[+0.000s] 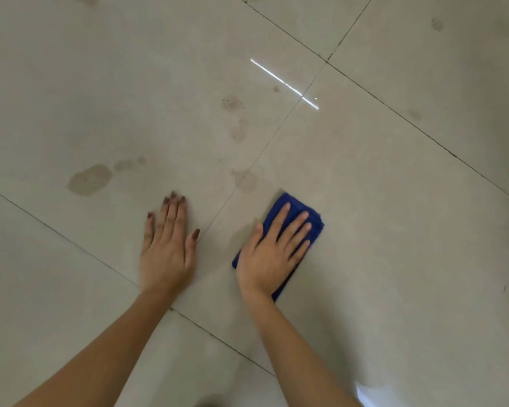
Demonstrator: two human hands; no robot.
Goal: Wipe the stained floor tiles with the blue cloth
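Note:
A folded blue cloth (291, 210) lies flat on a beige floor tile, and my right hand (272, 254) presses down on it with the fingers spread. My left hand (166, 248) rests flat on the neighbouring tile, fingers together, holding nothing; its fingertips look dirty. A large brown stain (90, 180) sits ahead and to the left of my left hand. Fainter stains (244, 179) lie on the grout line just beyond the cloth. Further out there are two more stains (239, 130) and a speckled mark (232, 102).
Glossy beige tiles with dark grout lines (394, 113) fill the view. Small smudges mark the far right tiles (437, 24) (415, 114). A bright strip of reflected light (284, 83) crosses the floor ahead.

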